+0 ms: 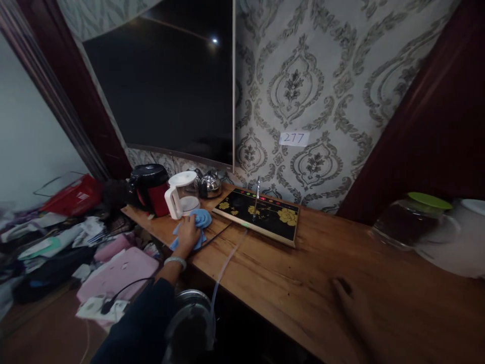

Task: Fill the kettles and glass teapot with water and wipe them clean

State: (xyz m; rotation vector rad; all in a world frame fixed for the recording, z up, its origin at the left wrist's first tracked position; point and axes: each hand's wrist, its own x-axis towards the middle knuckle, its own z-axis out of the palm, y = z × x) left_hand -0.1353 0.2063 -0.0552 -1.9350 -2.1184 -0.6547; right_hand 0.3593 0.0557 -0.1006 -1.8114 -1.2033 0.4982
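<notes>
My left hand (189, 231), with a bangle at its wrist, is closed on a blue cloth (203, 218) that lies bunched on the wooden tabletop. Just behind the cloth stands a clear glass pitcher (188, 192) with a white lid and handle. To the right is a flat black panel (242, 203) with gold flowers, lit buttons and a thin metal spout (258, 194). Low over the right part of the tabletop is my right hand (344, 290), dim and blurred; its fingers cannot be made out, and I see nothing in it.
A red-and-black appliance (153, 194) and a shiny metal kettle (210, 184) stand at the left. A glass jug with a green lid (411, 222) is at the right. A clear tube (226, 263) runs over the front edge towards a round container (191, 323). Clothes pile up at left.
</notes>
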